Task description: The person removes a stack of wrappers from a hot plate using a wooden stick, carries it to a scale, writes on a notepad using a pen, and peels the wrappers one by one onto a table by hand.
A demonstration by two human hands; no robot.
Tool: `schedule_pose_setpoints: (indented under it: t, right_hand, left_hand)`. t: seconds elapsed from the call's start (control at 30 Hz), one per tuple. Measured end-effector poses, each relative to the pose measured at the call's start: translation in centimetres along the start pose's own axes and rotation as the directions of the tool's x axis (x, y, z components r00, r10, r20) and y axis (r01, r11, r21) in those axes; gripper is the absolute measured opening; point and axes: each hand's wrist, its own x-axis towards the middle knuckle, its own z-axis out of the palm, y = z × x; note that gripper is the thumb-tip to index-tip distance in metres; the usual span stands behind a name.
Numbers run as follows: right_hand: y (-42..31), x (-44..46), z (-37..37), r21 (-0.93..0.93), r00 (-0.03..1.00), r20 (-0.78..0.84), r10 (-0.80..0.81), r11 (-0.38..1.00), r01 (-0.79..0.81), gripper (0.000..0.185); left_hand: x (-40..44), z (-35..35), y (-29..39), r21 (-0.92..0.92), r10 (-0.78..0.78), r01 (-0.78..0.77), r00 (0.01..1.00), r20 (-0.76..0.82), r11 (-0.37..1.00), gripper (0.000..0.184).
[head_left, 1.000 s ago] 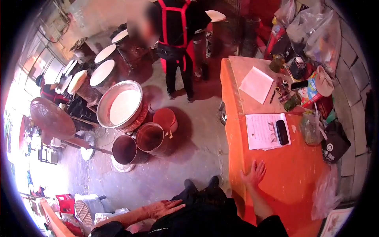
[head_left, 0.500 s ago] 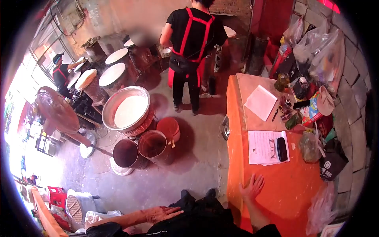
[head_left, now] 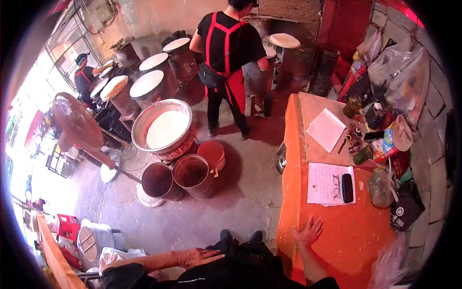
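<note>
My left hand (head_left: 199, 257) lies flat across my lap on the dark clothing, fingers stretched out and holding nothing. On the orange-covered table (head_left: 332, 241), my right hand (head_left: 309, 232) rests near the left edge with its fingers spread. Just beyond it is a notebook (head_left: 321, 185) with handwriting on the open page. Eyeglasses (head_left: 336, 187) and a black glasses case (head_left: 347, 188) lie on that page.
A large metal basin (head_left: 166, 127) of white contents stands left of centre, with two dark metal drums (head_left: 192, 173) and a red bucket (head_left: 211, 155) beside it. A person (head_left: 228, 58) in red straps stands beyond. A fan (head_left: 77, 120) is at left; plastic bags (head_left: 402, 67) hang right.
The standing person has turned and stepped slightly, one arm now lower at the right. The whole view has shifted a little. My hands keep their places.
</note>
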Motion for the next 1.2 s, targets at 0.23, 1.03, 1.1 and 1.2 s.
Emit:
schedule_pose_setpoints:
  t: [0.23, 1.03, 1.1, 1.2]
  right_hand:
    - [0.3, 0.0, 0.3, -0.049, 1.000, -0.004, -0.008, 0.999, 0.008, 0.089]
    - [0.2, 0.1, 0.3, -0.025, 1.000, 0.007, 0.002, 1.000, -0.002, 0.094]
    - [0.4, 0.1, 0.5, -0.035, 1.000, 0.002, -0.006, 0.999, 0.006, 0.095]
    - [0.4, 0.1, 0.5, -0.031, 1.000, -0.005, -0.014, 0.999, 0.014, 0.095]
  left_hand:
    - [0.1, -0.3, 0.5, -0.009, -0.024, 0.025, 0.999, 0.045, 1.000, 0.106]
    - [0.5, -1.5, 0.7, -0.052, 0.013, -0.011, 1.000, 0.028, 0.999, 0.104]
    - [0.6, -1.6, 0.5, -0.046, 0.007, -0.005, 0.999, 0.043, 0.999, 0.105]
    - [0.6, -1.6, 0.4, -0.035, 0.008, -0.006, 0.998, 0.058, 0.999, 0.108]
